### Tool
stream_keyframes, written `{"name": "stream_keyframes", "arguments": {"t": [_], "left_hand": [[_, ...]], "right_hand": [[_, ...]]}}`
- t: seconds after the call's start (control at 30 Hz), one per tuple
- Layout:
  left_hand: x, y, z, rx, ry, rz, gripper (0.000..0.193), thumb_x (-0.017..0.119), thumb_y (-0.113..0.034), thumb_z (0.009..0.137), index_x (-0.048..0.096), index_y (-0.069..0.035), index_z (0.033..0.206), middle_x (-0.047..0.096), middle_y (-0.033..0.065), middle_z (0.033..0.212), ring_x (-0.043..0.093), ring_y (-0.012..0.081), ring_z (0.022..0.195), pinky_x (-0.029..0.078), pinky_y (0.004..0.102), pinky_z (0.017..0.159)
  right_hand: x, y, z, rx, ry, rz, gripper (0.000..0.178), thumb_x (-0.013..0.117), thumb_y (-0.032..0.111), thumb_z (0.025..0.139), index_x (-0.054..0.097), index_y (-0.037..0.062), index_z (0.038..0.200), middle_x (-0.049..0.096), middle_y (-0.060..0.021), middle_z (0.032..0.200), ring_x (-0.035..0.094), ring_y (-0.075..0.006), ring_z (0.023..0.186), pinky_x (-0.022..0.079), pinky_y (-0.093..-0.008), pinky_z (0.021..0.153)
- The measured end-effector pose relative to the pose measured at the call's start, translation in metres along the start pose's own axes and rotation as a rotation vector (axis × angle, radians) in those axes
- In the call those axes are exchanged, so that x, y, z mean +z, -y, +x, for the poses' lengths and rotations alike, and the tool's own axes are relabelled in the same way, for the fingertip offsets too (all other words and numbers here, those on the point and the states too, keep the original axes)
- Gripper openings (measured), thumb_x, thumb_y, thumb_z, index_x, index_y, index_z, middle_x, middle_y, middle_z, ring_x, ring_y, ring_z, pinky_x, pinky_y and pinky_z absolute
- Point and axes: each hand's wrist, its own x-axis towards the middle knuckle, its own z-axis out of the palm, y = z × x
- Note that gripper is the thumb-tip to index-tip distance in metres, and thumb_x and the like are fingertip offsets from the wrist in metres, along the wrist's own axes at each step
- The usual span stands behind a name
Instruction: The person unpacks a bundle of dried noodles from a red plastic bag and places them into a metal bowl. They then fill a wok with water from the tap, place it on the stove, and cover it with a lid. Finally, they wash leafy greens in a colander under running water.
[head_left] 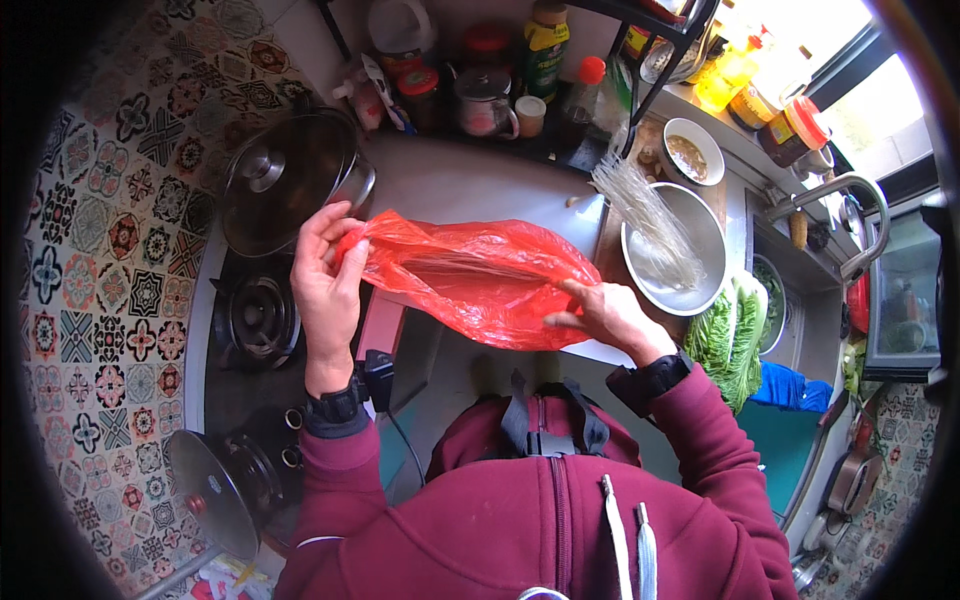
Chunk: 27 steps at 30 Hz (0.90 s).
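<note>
- Patterned, multicoloured tiles [85, 300] cover the wall to our left, beside a black gas burner [255, 318]; a smooth white counter [470, 180] runs along the far side.
- We find the crinkled, translucent red plastic bag [480, 315] stretched between both hands, raised over the counter's near edge.
- Our left hand [333, 280] has thumb and fingers closed on the bag's gathered left end.
- Our right hand [608, 315] meets the other end, thumb and forefinger apart on the plastic; we cannot tell whether the hidden fingers grip it.
- As we judge it, the bag is already parted along its length, though still in hand (whether anything lies inside, we cannot tell).
- Still loose, a bundle of clear, thin noodle-like strands [650, 228] lies across the round, pale bowl [702, 222]; just beside it, a leafy green cabbage [728, 335] looks uncut.
</note>
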Motion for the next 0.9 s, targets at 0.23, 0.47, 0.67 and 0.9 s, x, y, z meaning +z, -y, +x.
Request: {"name": "stream_keyframes", "arguments": {"t": [0.23, 0.47, 0.67, 0.9], "left_hand": [[0.0, -0.021, 0.003, 0.303, 0.024, 0.636, 0.026, 0.06, 0.008, 0.08, 0.065, -0.003, 0.104, 0.067, 0.0092, 0.094, 0.066, 0.0233, 0.084, 0.052, 0.0303, 0.076], [-0.018, -0.03, -0.002, -0.14, -0.078, 0.263, 0.017, 0.056, 0.001, 0.091, 0.063, -0.005, 0.105, 0.066, 0.0031, 0.093, 0.063, 0.0136, 0.081, 0.051, 0.0268, 0.07], [-0.034, -0.019, 0.007, 0.015, 0.048, -0.766, 0.011, 0.054, -0.012, 0.09, 0.056, -0.005, 0.097, 0.055, 0.0144, 0.122, 0.054, 0.0235, 0.111, 0.04, 0.0393, 0.101], [-0.023, -0.03, 0.021, -0.1, 0.121, -0.546, 0.024, 0.063, -0.003, 0.083, 0.041, -0.013, 0.081, 0.055, 0.0049, 0.103, 0.052, 0.0101, 0.088, 0.042, 0.0266, 0.086]], "right_hand": [[0.009, -0.014, -0.002, -0.094, 0.136, -0.284, 0.014, 0.057, 0.019, 0.081, 0.068, 0.0104, 0.085, 0.066, -0.0101, 0.069, 0.068, -0.0266, 0.07, 0.051, -0.0398, 0.057], [-0.048, -0.013, -0.018, -0.2, -0.493, 0.342, 0.012, 0.07, 0.01, 0.077, 0.062, 0.0046, 0.084, 0.062, -0.0108, 0.09, 0.06, -0.0219, 0.074, 0.05, -0.0316, 0.062], [-0.089, -0.006, -0.046, -0.067, -0.443, 1.317, 0.011, 0.061, 0.008, 0.087, 0.051, 0.0053, 0.082, 0.06, -0.0097, 0.11, 0.057, -0.0142, 0.1, 0.043, -0.0288, 0.092], [-0.098, 0.0, -0.038, -0.48, -0.275, 1.726, 0.018, 0.055, 0.021, 0.09, 0.056, 0.0049, 0.097, 0.055, -0.0213, 0.129, 0.055, -0.0293, 0.114, 0.037, -0.0414, 0.104]]}}
